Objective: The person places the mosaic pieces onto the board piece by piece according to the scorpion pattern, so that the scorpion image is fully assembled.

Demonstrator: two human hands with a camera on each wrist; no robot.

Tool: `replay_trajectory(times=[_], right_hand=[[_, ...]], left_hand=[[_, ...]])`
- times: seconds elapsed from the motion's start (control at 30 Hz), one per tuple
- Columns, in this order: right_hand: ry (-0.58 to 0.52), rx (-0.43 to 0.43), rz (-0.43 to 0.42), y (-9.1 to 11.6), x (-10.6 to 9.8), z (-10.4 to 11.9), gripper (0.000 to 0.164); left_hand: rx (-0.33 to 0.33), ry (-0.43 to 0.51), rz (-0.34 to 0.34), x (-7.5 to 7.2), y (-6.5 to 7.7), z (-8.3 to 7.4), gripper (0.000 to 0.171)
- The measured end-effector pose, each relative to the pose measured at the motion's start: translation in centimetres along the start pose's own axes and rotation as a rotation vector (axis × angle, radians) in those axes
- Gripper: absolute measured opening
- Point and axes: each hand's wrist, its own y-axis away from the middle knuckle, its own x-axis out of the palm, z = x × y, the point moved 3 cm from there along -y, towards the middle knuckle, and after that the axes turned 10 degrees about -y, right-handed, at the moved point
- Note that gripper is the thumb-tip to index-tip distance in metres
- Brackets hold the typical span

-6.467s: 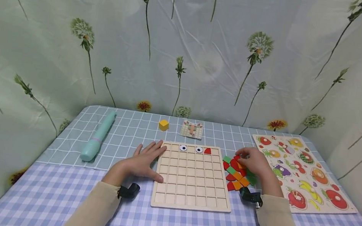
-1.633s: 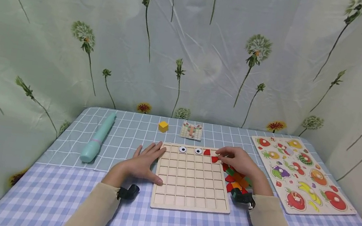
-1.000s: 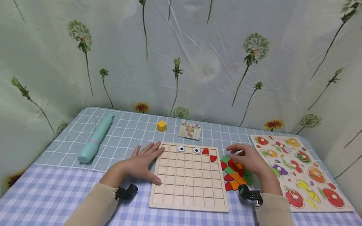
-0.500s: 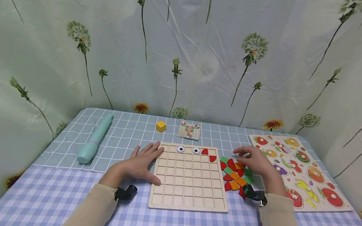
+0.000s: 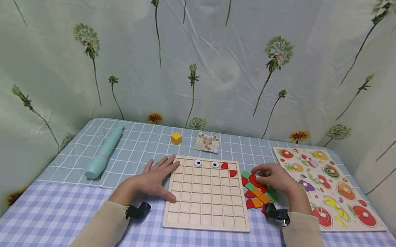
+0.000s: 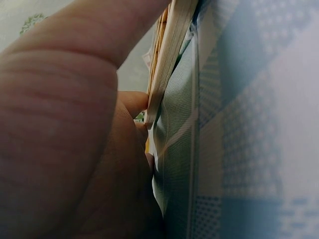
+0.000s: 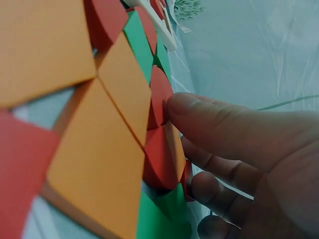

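Note:
My left hand (image 5: pixel 155 180) lies spread at the left edge of a wooden grid board (image 5: pixel 208 209), fingertips and thumb resting on its rim. In the board's top row sit two round eye pieces (image 5: pixel 198 163) and a red quarter-round piece (image 5: pixel 225 166); a second red piece (image 5: pixel 232 173) is one row lower. My right hand (image 5: pixel 277 179) is over the loose pile right of the board. In the right wrist view, its thumb touches a red curved piece (image 7: pixel 159 94) among orange pieces (image 7: pixel 102 159) and green pieces (image 7: pixel 139 42). The index fingertip is hidden behind the thumb.
A fruit puzzle board (image 5: pixel 340 194) lies at the right. Behind the grid board are a pattern card (image 5: pixel 207 142) and a yellow cube (image 5: pixel 176 138). A teal cylindrical object (image 5: pixel 104 152) lies at the left. A flowered curtain (image 5: pixel 207 57) closes off the back.
A second red piece came to lie on the board under my right hand, which then drew back to the pile. In the last half second it has lowered onto the pieces. My left hand stays put.

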Motion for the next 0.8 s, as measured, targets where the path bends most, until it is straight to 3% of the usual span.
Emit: replay_trajectory(times=[0.43,0.8], right_hand=[[-0.004,-0.007,0.006,0.14,0.5,-0.3,0.023],[-0.015,-0.034,0.059,0.71,-0.38,-0.24,0.031]], left_hand=[[-0.002,0.006,0.01,0.17,0.28,-0.17,0.121],[0.0,0.001,0.003,-0.13,0.28,-0.22,0.121]])
